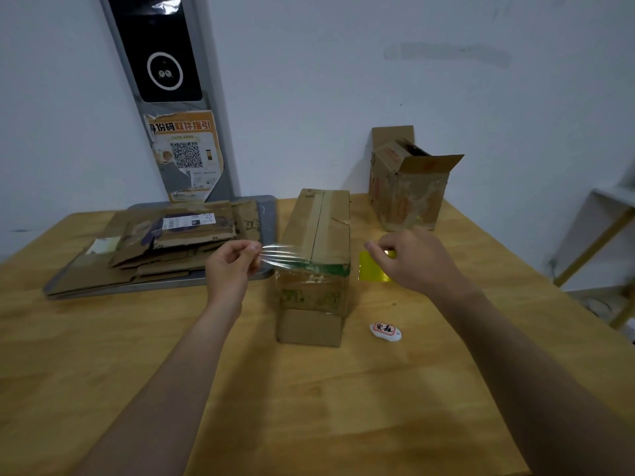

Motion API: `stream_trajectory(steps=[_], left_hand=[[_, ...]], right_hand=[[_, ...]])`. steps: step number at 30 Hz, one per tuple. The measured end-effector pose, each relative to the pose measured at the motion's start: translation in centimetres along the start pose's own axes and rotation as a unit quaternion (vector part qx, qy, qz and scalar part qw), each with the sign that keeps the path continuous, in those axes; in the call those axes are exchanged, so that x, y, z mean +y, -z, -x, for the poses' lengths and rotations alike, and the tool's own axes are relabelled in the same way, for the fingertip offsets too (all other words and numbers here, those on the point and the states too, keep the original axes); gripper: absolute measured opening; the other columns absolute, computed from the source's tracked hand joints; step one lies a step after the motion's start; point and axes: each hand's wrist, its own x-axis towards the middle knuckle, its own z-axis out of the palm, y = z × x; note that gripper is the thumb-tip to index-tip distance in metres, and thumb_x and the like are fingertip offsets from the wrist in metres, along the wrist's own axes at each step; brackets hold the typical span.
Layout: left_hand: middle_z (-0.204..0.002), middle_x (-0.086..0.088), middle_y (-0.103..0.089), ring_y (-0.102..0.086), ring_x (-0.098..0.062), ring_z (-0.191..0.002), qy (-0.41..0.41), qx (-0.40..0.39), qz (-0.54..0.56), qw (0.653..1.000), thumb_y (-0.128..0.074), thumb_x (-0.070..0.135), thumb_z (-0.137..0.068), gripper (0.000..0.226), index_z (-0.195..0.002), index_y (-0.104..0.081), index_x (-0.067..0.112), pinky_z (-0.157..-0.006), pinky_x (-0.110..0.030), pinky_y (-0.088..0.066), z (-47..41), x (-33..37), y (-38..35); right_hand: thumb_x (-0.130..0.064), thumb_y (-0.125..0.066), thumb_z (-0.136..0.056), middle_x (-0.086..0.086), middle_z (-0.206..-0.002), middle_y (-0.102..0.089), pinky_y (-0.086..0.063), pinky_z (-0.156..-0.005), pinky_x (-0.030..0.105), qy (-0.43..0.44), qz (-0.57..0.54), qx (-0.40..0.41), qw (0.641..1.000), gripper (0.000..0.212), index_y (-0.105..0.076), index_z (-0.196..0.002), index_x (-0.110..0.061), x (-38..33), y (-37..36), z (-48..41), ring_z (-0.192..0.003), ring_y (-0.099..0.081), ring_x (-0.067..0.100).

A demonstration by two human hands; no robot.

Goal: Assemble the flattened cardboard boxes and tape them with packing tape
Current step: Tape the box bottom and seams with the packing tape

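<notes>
**Left hand pulls tape off box edge, right hand beside box**

Both bare forearms reach in from the bottom over the wooden desk [309,407]. A white tag [385,332] lies on the desk just right of the box's near flap. The box [314,235] lies on its side mid-desk, long axis pointing away, seam on top, near flap folded down onto the desk.

Left hand [233,266]: wrist raised, grip closed, thumb and fingertips pinching a clear tape [280,257] strip. The strip runs taut to the box's near top edge.

Right hand [412,262]: just right of the box, back up, fingers curled over a yellow thing [371,269]. Can't tell if the grip holds it.

Further left, flat cardboard [154,249] is stacked on a grey tray [269,214]. Far right, an open box [409,190] stands upright by the wall. A QR poster [187,156] is on the wall panel behind the tray.
</notes>
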Motion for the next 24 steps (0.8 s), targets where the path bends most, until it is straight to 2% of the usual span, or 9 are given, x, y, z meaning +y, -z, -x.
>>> stream_trajectory(steps=[2, 4, 6, 9, 12, 14, 18, 22, 24], left_hand=[[-0.076, 0.005, -0.074, -0.066, -0.008, -0.069, -0.001, 0.003, -0.01, 1.0, -0.071, 0.016, -0.095, 0.007, -0.091, -0.076, 0.02, -0.074, -0.034, -0.058, -0.5, -0.9, -0.5], [-0.075, 0.007, -0.074, -0.067, -0.005, -0.068, -0.003, 0.011, -0.018, 1.0, -0.071, 0.018, -0.096, 0.009, -0.09, -0.075, 0.023, -0.071, -0.032, -0.057, -1.0, -1.9, -1.0], [-0.082, 0.005, -0.075, -0.071, -0.011, -0.078, -0.001, 0.017, -0.025, 1.0, -0.07, 0.02, -0.096, 0.009, -0.089, -0.074, 0.024, -0.074, -0.037, -0.061, -1.4, -2.7, -1.7], [-0.097, -0.003, -0.075, -0.071, -0.027, -0.095, 0.008, 0.016, -0.033, 0.999, -0.069, 0.022, -0.097, 0.007, -0.091, -0.073, 0.024, -0.081, -0.048, -0.063, -2.0, -3.5, -3.0], [-0.095, 0.002, -0.072, -0.07, -0.024, -0.094, 0.001, 0.016, -0.046, 0.999, -0.067, 0.024, -0.099, 0.01, -0.09, -0.07, 0.028, -0.082, -0.05, -0.062, -2.5, -3.8, -4.4], [-0.097, 0.005, -0.07, -0.068, -0.019, -0.094, -0.008, 0.002, -0.069, 0.998, -0.063, 0.026, -0.101, 0.009, -0.094, -0.068, 0.03, -0.087, -0.051, -0.059, -3.1, -4.3, -5.1], [-0.11, -0.002, -0.069, -0.066, -0.026, -0.105, 0.013, -0.031, -0.079, 0.996, -0.056, 0.031, -0.105, 0.01, -0.106, -0.065, 0.027, -0.097, -0.057, -0.054, -4.5, -5.4, -6.0], [-0.143, 0.001, -0.056, -0.06, -0.024, -0.122, 0.048, -0.078, -0.037, 0.995, -0.051, 0.038, -0.106, 0.037, -0.142, -0.044, 0.043, -0.094, -0.043, -0.053, -5.2, -5.7, -6.3], [-0.149, 0.008, -0.049, -0.059, -0.023, -0.124, 0.044, -0.1, -0.041, 0.993, -0.045, 0.036, -0.109, 0.037, -0.14, -0.04, 0.054, -0.085, -0.033, -0.052, -5.2, -5.5, -6.2]], right_hand=[[-0.053, -0.043, -0.1, -0.007, -0.043, -0.04, -0.021, -0.046, 0.026, 0.005, -0.01, -0.011, 1.0, 0.054, -0.044, -0.049, -0.033, 0.3, -0.8, -0.3, -0.042, -0.042, 0.01], [-0.044, -0.05, -0.103, -0.009, -0.044, -0.04, -0.02, -0.047, 0.025, 0.011, -0.016, -0.019, 1.0, 0.053, -0.041, -0.051, -0.037, 0.6, -1.6, -0.6, -0.042, -0.041, 0.009], [-0.042, -0.051, -0.103, -0.007, -0.045, -0.043, -0.021, -0.046, 0.026, 0.009, -0.013, -0.025, 1.0, 0.05, -0.045, -0.054, -0.032, 0.8, -2.4, -0.9, -0.043, -0.042, 0.009], [-0.039, -0.051, -0.104, -0.004, -0.045, -0.04, -0.02, -0.046, 0.029, -0.002, -0.015, -0.035, 0.999, 0.053, -0.038, -0.053, -0.029, 0.9, -3.5, -1.4, -0.044, -0.04, 0.011], [-0.034, -0.052, -0.104, -0.006, -0.045, -0.034, -0.021, -0.047, 0.031, -0.013, -0.028, -0.038, 0.999, 0.055, -0.033, -0.052, -0.03, 1.1, -4.2, -1.9, -0.045, -0.035, 0.011], [-0.034, -0.051, -0.104, -0.007, -0.045, -0.036, -0.024, -0.048, 0.032, -0.02, -0.041, -0.045, 0.998, 0.052, -0.04, -0.054, -0.029, 1.3, -4.7, -2.3, -0.045, -0.035, 0.012], [-0.033, -0.05, -0.104, -0.005, -0.048, -0.04, -0.023, -0.051, 0.033, -0.033, -0.043, -0.041, 0.998, 0.046, -0.057, -0.061, -0.018, 2.0, -5.7, -3.1, -0.048, -0.038, 0.019], [-0.03, -0.054, -0.103, 0.001, -0.046, -0.044, -0.028, -0.048, 0.037, -0.031, -0.045, -0.017, 0.998, 0.048, -0.055, -0.058, -0.014, 2.8, -6.2, -3.1, -0.045, -0.042, 0.025], [-0.029, -0.054, -0.103, -0.001, -0.043, -0.036, -0.028, -0.045, 0.04, -0.018, -0.07, -0.006, 0.997, 0.051, -0.046, -0.054, -0.016, 2.6, -6.2, -3.0, -0.041, -0.036, 0.022]])
